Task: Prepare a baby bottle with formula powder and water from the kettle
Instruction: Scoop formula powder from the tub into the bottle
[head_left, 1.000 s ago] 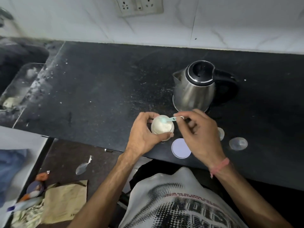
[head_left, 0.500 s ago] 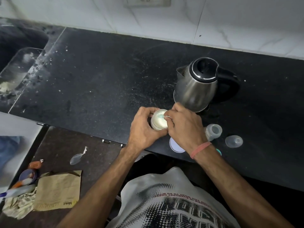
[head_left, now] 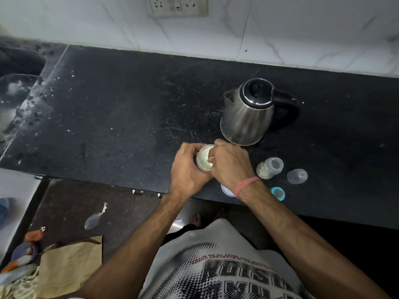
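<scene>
A small white formula tub (head_left: pixel 204 159) stands open on the black counter (head_left: pixel 121 117). My left hand (head_left: pixel 187 169) is wrapped around its left side. My right hand (head_left: pixel 230 165) is bent over its right rim, pinching a scoop whose bowl reaches into the powder; little of the scoop shows. The steel kettle (head_left: pixel 246 116) with a black lid and handle stands just behind my hands. To the right stands the open baby bottle (head_left: pixel 269 168). Beyond it lie a clear cap (head_left: pixel 297 176) and a teal teat ring (head_left: pixel 278 193).
The tub's pale round lid (head_left: pixel 225 189) lies half hidden under my right wrist, near the counter's front edge. A sink (head_left: pixel 13 98) sits at the far left. A wall socket (head_left: pixel 177 6) is above. Paper and clutter (head_left: pixel 64 266) lie on a lower surface at left.
My right hand has dropped from above the tub, where the scoop was visible, down onto its rim with the scoop going into the powder. The left hand kept its hold.
</scene>
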Motion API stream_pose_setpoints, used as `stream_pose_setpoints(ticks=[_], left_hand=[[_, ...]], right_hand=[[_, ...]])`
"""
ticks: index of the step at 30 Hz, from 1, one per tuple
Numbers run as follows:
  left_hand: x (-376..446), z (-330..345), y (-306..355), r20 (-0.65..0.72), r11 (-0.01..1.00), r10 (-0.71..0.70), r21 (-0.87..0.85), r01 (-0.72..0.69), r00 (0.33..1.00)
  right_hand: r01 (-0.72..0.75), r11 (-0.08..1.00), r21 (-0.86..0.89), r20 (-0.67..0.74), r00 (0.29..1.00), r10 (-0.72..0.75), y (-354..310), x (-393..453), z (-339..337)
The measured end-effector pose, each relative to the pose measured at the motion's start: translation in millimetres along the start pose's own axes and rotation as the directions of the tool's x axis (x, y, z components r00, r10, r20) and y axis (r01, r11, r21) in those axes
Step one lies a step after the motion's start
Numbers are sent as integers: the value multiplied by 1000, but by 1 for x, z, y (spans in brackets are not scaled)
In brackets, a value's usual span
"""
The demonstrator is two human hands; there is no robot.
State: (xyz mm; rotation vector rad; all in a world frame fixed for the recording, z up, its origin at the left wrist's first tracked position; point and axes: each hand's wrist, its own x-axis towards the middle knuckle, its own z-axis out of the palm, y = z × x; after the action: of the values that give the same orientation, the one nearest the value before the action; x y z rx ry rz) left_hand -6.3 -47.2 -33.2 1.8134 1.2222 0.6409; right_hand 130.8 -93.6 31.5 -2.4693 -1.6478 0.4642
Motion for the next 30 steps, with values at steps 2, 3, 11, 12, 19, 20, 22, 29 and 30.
stream_pose_setpoints(ticks=[2, 3, 11, 12, 19, 20, 22, 29, 30], left_hand=[[-1, -1, 0, 5, 1000, 2, -7, -2, 1000], [-1, -1, 0, 6, 1000, 5, -6, -5, 1000], [0, -3, -2, 26, 999, 21, 27, -22, 999], [1, -4, -1, 36, 999, 26, 42, -28, 999], [5, -5, 8, 107, 989, 55, 132, -70, 993], [5, -5, 9, 114, 988, 63, 131, -78, 992], [5, -5, 12, 128, 986, 76, 138, -93, 989], [13, 1, 36, 129, 963, 144, 212, -169, 981], [14, 3, 39, 130, 957, 160, 225, -186, 979]], right_hand=[[-9, 1000, -19, -10, 1000, 9, -2, 3, 3], [-15, 999, -34, -11, 1000, 14, -3, 4, 3], [-46, 998, -33, -53, 998, 45, -6, 5, 13], [-49, 999, -17, -64, 997, 48, -6, 1, 14], [-90, 948, 305, -156, 977, 143, 1, -27, 14], [-86, 942, 325, -174, 973, 149, 3, -31, 15], [-80, 928, 364, -205, 965, 163, 7, -38, 15], [-65, 887, 458, -313, 922, 229, 34, -49, 7], [-67, 884, 463, -324, 915, 240, 39, -49, 4]])
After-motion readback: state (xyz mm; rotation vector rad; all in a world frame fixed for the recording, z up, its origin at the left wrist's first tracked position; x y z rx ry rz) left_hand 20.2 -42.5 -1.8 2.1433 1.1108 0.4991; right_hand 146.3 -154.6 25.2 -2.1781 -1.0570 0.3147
